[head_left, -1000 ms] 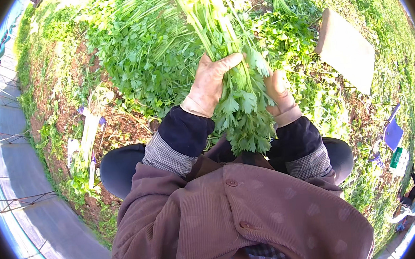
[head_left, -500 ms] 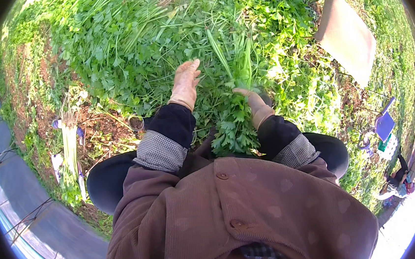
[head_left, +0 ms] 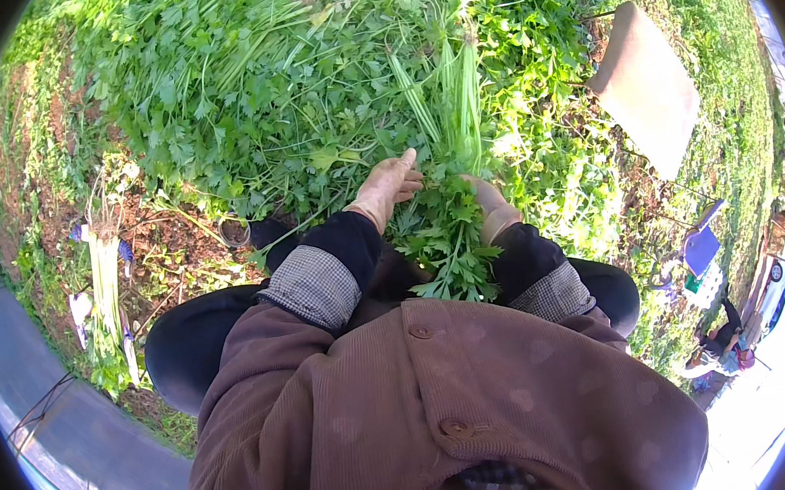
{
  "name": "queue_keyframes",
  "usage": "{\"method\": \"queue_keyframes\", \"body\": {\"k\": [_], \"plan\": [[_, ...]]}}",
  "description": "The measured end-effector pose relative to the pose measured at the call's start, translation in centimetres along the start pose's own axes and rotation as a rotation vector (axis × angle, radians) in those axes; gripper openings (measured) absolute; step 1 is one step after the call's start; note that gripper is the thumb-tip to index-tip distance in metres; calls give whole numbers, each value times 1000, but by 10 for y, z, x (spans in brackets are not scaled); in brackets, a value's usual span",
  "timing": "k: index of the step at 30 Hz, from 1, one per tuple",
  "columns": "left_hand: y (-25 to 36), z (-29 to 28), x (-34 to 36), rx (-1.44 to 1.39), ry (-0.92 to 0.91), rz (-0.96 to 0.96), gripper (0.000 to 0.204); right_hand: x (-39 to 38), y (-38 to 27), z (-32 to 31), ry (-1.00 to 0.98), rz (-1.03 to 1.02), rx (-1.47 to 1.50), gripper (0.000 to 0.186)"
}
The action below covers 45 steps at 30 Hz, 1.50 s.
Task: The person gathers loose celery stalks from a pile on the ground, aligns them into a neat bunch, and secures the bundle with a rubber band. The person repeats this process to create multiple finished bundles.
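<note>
A bunch of leafy celery [head_left: 452, 230] lies before me, leaves toward my body and pale stalks pointing away. My left hand [head_left: 392, 187] is just left of it, fingers stretched out and nothing seen in them. Against the right side of the bunch rests my right hand [head_left: 492, 206]; the leaves hide most of its fingers, so its grip does not show. Loose celery stalks [head_left: 412, 94] lie beyond my hands. Both hands appear to be in pale gloves.
A wide heap of celery [head_left: 240, 100] spreads ahead and to the left. A tied bundle of stalks [head_left: 104, 279] lies at my left. To the right are a tan board [head_left: 647, 83] and a blue panel [head_left: 701, 251]. A grey strip [head_left: 71, 413] runs along the far left.
My left hand has moved right and a little nearer, close to the celery bunch. The right hand stays at the bunch's right side, with its fingers now more hidden by leaves.
</note>
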<state>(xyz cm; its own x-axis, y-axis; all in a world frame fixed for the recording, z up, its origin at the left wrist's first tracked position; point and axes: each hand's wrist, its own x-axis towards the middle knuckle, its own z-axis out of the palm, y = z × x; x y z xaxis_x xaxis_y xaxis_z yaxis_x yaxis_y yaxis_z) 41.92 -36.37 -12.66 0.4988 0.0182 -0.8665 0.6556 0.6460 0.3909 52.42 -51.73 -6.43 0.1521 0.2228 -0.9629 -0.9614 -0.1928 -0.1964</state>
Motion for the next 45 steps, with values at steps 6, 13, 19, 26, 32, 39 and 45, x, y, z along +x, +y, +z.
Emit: {"method": "queue_keyframes", "body": {"k": [6,13,19,26,32,39,45], "plan": [[57,50,-35,-359,-157,229,62,-94,-35,-3,-256,62,-431,15],[133,-12,-56,-1018,-85,596,47,-206,-62,-8,-145,-164,-776,23],[160,-107,-69,-847,311,739,23,-272,-93,-23,-81,-343,-941,22],[152,-63,-128,-435,289,960,39,-311,-106,-21,-65,-432,-1088,20],[111,55,-135,-43,-485,636,42,-306,-101,6,-98,-445,-1191,14],[137,-3,-127,-509,-294,886,19,-321,-94,2,16,-404,-1136,11],[165,-98,-131,-839,156,1114,35,-336,-94,11,77,-547,-1422,24]]}}
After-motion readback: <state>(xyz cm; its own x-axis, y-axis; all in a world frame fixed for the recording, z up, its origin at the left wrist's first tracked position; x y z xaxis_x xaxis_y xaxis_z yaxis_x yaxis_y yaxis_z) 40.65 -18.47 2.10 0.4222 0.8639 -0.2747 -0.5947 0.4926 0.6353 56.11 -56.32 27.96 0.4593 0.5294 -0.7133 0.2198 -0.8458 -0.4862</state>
